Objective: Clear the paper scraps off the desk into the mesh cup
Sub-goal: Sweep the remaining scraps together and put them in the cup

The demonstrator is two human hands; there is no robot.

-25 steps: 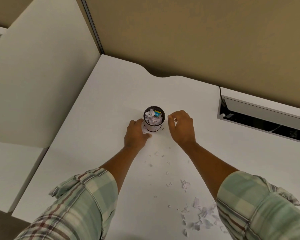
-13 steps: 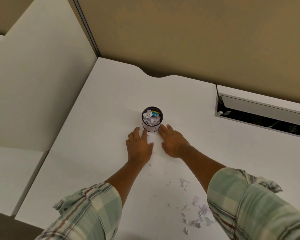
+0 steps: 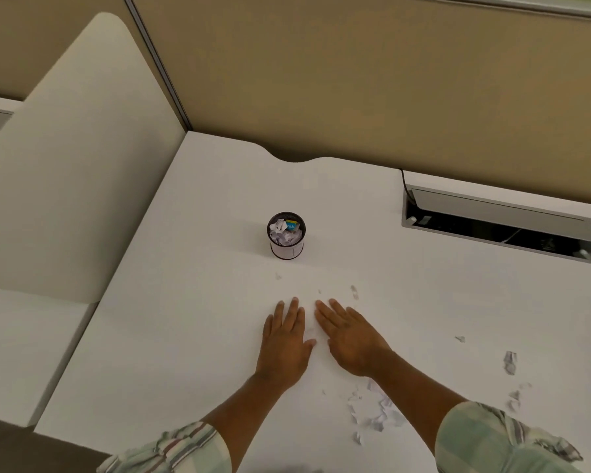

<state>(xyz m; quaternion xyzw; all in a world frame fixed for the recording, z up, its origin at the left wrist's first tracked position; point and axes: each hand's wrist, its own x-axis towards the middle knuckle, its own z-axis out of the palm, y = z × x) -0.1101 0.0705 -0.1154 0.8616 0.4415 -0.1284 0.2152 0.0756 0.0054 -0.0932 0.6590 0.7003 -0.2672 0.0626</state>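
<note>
Upright near the middle of the white desk (image 3: 191, 302), the mesh cup (image 3: 286, 235) is stuffed with paper. Nearer the person, both the left hand (image 3: 285, 343) and right hand (image 3: 350, 339) lie flat, fingers outstretched, gripping nothing, with loose paper scraps (image 3: 376, 409) beside the right forearm.

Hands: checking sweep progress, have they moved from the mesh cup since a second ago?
Yes. Both hands drew back toward the person, away from the mesh cup.

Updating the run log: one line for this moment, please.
left hand: flat, open | right hand: flat, open | mesh cup: upright, part-filled | paper scraps: remain on desk
</note>
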